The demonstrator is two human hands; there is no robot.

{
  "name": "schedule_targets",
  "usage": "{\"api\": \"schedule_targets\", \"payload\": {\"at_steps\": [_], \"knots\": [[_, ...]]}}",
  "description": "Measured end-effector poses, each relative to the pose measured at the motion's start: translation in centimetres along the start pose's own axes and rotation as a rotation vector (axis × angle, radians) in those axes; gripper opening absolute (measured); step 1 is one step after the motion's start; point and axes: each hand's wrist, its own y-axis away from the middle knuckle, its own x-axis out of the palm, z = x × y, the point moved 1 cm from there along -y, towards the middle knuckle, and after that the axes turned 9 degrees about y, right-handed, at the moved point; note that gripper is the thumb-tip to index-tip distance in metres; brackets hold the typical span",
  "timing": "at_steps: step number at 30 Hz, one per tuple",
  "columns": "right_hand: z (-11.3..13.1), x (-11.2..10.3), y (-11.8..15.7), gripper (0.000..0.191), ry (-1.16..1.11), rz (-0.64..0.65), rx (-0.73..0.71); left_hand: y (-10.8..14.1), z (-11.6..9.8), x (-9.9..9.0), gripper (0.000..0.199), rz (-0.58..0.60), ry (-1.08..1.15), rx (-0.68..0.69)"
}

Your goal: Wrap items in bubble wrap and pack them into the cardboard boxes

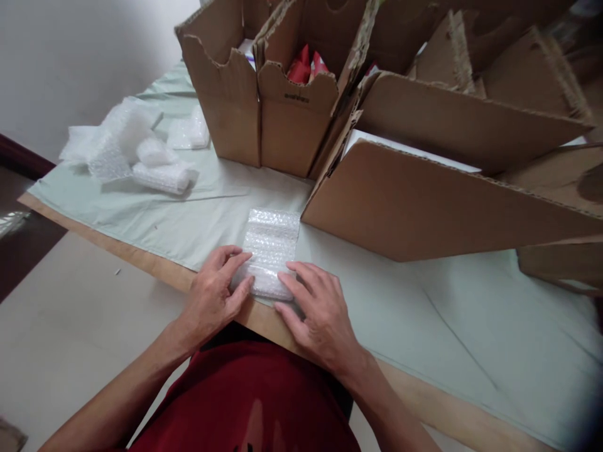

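Observation:
A strip of bubble wrap (272, 242) lies on the cloth-covered table near its front edge, its near end folded over and thicker. My left hand (220, 285) touches the left side of that folded end with thumb and fingertips, fingers apart. On the right side, my right hand (316, 309) rests its fingertips on the fold, with the fingers spread and the thumb near the lower corner. Whether anything lies inside the fold cannot be made out.
Crumpled bubble wrap (115, 141) and a small wrapped roll (162, 177) lie at the left back. Tall cardboard holders (226, 103) stand behind, one with red packets (301, 66). A large cardboard box (424, 201) reaches close to the strip's right.

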Motion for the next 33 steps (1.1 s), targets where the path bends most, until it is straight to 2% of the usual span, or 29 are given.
{"api": "schedule_targets", "payload": {"at_steps": [2,6,10,13,17,21,24,27,29,31,33], "knots": [[-0.1,0.3,-0.2,0.025,-0.02,0.037,-0.027,0.2,-0.1,-0.1,0.031,-0.003,0.008,0.034],[-0.2,-0.1,-0.3,0.021,-0.151,0.042,0.03,0.7,-0.6,-0.8,0.038,0.101,0.102,0.134],[0.1,-0.7,-0.1,0.022,-0.241,0.112,0.093,0.7,-0.6,-1.2,0.035,0.132,0.188,0.118],[0.2,-0.7,0.1,0.022,-0.16,0.06,0.118,0.2,-0.3,-0.7,0.031,0.104,0.167,0.082],[0.5,-0.7,0.3,0.023,0.005,-0.042,0.119,-0.8,0.0,0.4,0.032,0.049,0.007,0.082],[0.8,-0.6,0.3,0.029,0.034,0.039,0.02,-1.6,0.3,1.1,0.032,-0.021,-0.07,0.047],[0.5,0.0,0.0,0.028,0.02,0.067,0.007,-1.4,0.1,0.9,0.033,-0.09,-0.004,0.008],[-0.2,0.4,-0.3,0.024,-0.064,0.015,0.083,-0.2,-0.6,0.0,0.036,-0.188,0.132,-0.11],[-0.5,0.4,-0.3,0.024,-0.136,-0.009,0.154,0.7,-1.1,-0.6,0.039,-0.242,0.314,-0.275],[-0.5,0.2,-0.3,0.024,-0.211,-0.007,0.232,1.5,-1.6,-0.7,0.044,-0.238,0.601,-0.482],[-0.3,-0.1,-0.2,0.026,-0.292,0.015,0.314,1.8,-2.1,-0.3,0.051,-0.182,0.9,-0.673]]}}
